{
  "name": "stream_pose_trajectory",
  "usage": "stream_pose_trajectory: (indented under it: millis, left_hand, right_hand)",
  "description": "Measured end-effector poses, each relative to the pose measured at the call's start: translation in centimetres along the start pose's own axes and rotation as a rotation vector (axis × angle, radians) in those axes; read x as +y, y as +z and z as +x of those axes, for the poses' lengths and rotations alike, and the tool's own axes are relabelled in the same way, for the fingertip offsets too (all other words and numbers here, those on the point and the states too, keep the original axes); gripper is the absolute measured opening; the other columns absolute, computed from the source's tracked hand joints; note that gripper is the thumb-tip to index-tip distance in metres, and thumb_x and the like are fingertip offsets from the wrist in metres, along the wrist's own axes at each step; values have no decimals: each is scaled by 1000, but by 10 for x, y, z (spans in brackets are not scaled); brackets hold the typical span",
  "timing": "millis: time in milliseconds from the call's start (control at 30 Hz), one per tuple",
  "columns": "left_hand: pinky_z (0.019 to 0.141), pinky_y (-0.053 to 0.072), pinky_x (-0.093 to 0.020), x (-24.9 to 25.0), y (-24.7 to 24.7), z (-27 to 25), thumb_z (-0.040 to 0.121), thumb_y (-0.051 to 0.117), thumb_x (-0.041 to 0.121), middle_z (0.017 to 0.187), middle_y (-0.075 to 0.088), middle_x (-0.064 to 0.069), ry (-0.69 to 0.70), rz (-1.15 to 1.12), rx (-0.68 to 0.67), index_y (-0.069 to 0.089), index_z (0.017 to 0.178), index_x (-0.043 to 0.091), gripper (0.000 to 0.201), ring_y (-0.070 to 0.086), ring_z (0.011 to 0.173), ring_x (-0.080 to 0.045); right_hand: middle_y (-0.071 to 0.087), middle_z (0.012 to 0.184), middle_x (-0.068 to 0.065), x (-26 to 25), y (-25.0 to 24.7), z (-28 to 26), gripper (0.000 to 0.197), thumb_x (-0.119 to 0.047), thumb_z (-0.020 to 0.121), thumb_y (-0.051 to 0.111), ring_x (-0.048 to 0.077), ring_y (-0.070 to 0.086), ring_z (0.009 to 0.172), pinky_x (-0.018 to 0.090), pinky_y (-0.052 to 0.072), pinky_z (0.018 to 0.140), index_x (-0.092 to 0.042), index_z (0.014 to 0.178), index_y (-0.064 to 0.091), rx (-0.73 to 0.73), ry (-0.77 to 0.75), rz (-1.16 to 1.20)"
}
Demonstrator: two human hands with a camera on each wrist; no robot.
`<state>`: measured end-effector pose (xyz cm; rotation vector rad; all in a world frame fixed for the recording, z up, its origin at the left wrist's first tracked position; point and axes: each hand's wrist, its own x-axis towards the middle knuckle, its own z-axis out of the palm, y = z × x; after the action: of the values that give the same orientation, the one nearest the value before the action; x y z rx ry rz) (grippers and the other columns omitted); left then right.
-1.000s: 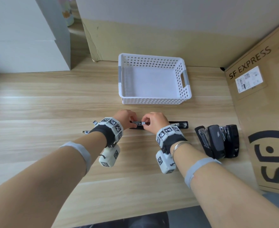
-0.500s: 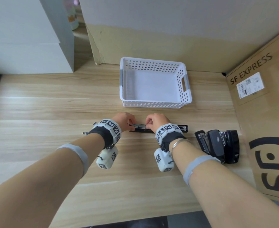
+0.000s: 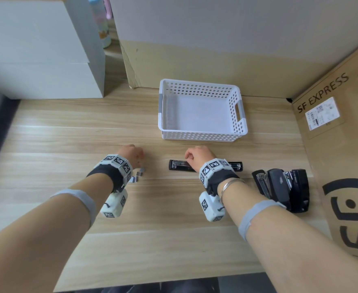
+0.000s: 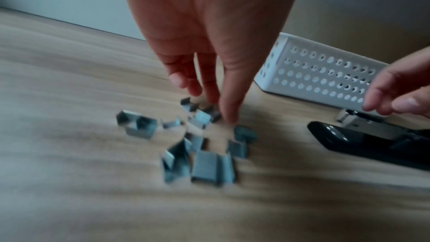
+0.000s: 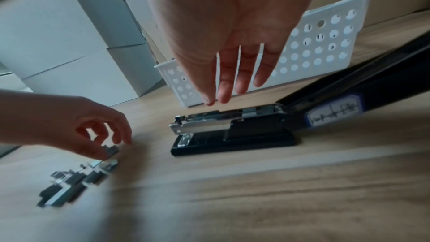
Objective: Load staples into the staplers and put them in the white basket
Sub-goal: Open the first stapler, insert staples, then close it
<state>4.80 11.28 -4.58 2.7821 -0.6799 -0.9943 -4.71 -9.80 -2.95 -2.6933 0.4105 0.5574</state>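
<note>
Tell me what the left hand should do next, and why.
Probably pinch one of the staple strips and carry it to the opened stapler. The left hand reaches down into the scattered pile, gripping nothing I can make out; the stapler lies flat with its metal channel exposed, and the right hand hovers above it.

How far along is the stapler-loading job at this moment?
Done: nothing delivered; the white basket holds no stapler. In hand: one black stapler lies opened flat on the table; the right hand hovers over it, while the left hand reaches into the loose staple strips; I cannot tell if it has a grip on one. Left: closing this stapler, loading the stapler pile, basketing all.
</note>
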Motion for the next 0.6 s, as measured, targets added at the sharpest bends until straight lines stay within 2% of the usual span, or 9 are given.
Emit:
stream_pose_trajectory:
  millis: [100, 200, 300, 367, 433, 467, 533, 567, 600]
  left_hand:
    - [89, 46, -33, 8, 8, -4, 82, 62, 18, 112, 59, -8, 72, 2, -30, 64, 107, 15, 25, 55, 107, -29]
    - [82, 50, -32, 10, 10, -7, 82, 59, 12, 101, 62, -7, 90, -4, -38, 66, 97, 11, 17, 63, 99, -30]
    - [75, 45, -26, 13, 11, -7, 82, 60, 8, 105, 68, -10, 106, 2, -44, 67, 98, 6, 17, 64, 97, -28]
    - [66, 45, -23, 16, 12, -5, 84, 59, 6, 103, 68, -10, 114, -68, -26, 66, 99, 5, 16, 66, 82, -27]
    - [54, 48, -16, 19, 12, -4, 85, 58, 3, 97, 67, -4, 105, -174, 7, 65, 102, 6, 18, 63, 66, -20]
    - [57, 49, -15, 21, 12, -5, 85, 57, 1, 98, 68, -3, 108, -211, 27, 65, 104, 6, 21, 65, 69, -19]
    - [71, 48, -17, 25, 11, -4, 85, 56, -1, 104, 71, -8, 121, -251, 62, 65, 106, 7, 25, 68, 90, -23]
    - [70, 47, -15, 26, 11, -3, 85, 56, -2, 105, 71, -9, 124, -266, 65, 65, 107, 7, 25, 67, 96, -23]
    - [63, 45, -12, 27, 11, -2, 84, 58, -2, 106, 71, -9, 124, -280, 63, 65, 106, 6, 25, 67, 98, -23]
  right_hand:
    - [66, 107, -2, 0, 2, -4, 25, -12, 93, 47, 18, 57, 106, 31, 51, 81, -23, 100, 69, 2, -7, -10]
    - [65, 108, -2, 2, 2, -6, 27, -11, 93, 46, 19, 57, 107, 31, 51, 80, -24, 99, 69, -4, -11, -8]
    - [65, 109, -1, 2, 1, -7, 28, -11, 93, 45, 20, 56, 109, 32, 51, 81, -24, 99, 70, -8, -16, 8]
    - [65, 109, 0, 1, 1, -9, 28, -11, 94, 44, 20, 55, 111, 32, 50, 83, -22, 100, 70, -5, -30, 17]
    - [66, 110, 0, 0, 1, -10, 29, -11, 94, 44, 20, 54, 112, 32, 49, 85, -21, 100, 70, -6, -47, 22]
    - [66, 111, 0, -1, 1, -10, 29, -11, 94, 44, 20, 54, 112, 32, 49, 86, -21, 100, 70, -7, -52, 26]
    - [66, 111, -1, -3, 2, -10, 29, -11, 94, 44, 20, 54, 112, 31, 49, 86, -22, 100, 70, -9, -58, 37]
    - [66, 111, -2, -3, 2, -10, 29, -11, 94, 44, 19, 54, 112, 31, 50, 86, -23, 100, 70, -10, -61, 40]
    - [67, 111, -2, -4, 1, -10, 29, -10, 94, 44, 19, 55, 112, 31, 49, 85, -23, 100, 70, -12, -65, 42]
